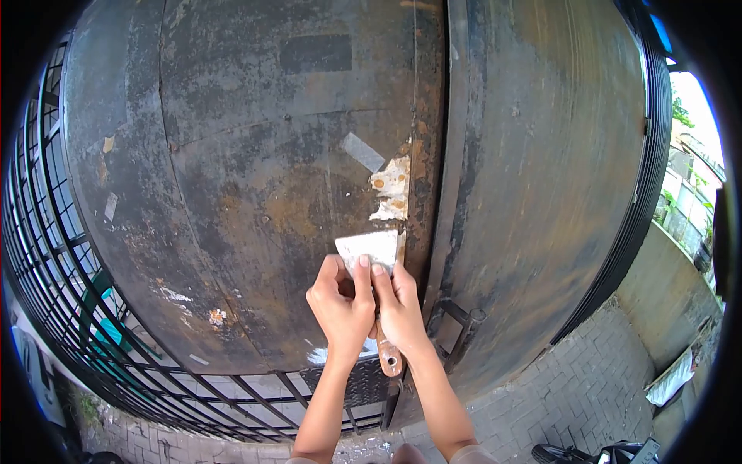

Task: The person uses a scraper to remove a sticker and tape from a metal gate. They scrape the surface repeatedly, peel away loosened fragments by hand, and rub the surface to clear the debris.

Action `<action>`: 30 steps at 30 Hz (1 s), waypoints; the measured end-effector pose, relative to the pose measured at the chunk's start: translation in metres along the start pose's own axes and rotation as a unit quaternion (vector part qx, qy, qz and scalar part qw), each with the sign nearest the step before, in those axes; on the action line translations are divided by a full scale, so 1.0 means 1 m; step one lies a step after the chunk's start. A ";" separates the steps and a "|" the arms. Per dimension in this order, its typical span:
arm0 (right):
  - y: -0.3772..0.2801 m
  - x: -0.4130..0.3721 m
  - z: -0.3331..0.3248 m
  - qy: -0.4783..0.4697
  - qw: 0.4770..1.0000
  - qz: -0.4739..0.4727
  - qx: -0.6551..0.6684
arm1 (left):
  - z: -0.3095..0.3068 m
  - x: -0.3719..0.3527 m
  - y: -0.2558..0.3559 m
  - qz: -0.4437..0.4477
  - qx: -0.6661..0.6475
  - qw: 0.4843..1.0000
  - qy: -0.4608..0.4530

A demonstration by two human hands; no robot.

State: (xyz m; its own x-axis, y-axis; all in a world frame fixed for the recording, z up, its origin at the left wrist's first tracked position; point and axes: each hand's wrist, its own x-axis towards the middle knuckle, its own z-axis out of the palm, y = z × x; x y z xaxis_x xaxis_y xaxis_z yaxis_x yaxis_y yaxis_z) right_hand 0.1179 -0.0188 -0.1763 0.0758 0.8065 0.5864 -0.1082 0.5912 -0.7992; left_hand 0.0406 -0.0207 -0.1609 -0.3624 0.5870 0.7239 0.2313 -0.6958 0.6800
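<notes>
Both hands are closed around one putty knife, its wide pale blade pointing up. My left hand grips it from the left, thumb laid along the blade. My right hand wraps it from the right, its thumb beside the other one. The wooden handle, with a hole near its end, sticks out below the palms. The blade lies against or close before a dark, rusty metal gate; contact is hard to judge. Just above its edge is a torn patch of white paper, and a grey tape strip sits higher up.
A vertical gap separates the left gate panel from the right panel. A latch bar juts out right of my hands. Black railings stand at left, paving lies below, and part of a motorcycle shows at lower right.
</notes>
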 end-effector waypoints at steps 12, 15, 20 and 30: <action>-0.007 0.007 0.015 0.017 0.999 -0.034 0.017 | -0.006 0.018 0.004 0.021 0.026 0.999 0.006; -0.002 0.008 0.016 0.017 0.998 -0.049 0.027 | -0.007 0.012 0.004 0.024 0.025 0.999 0.015; -0.011 0.007 0.011 0.007 1.000 0.003 -0.011 | -0.005 0.018 0.005 0.011 0.009 1.000 0.006; -0.005 0.009 0.006 0.011 0.999 -0.034 -0.035 | 0.000 0.006 0.004 0.003 -0.006 1.000 0.023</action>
State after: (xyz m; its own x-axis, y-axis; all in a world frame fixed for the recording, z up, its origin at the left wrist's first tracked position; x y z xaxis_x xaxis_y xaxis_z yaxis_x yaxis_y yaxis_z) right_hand 0.1137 -0.0145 -0.1657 0.1023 0.7638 0.6372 -0.0317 0.6428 -0.7654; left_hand 0.0395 -0.0195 -0.1541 -0.4025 0.5632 0.7217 0.2232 -0.7042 0.6740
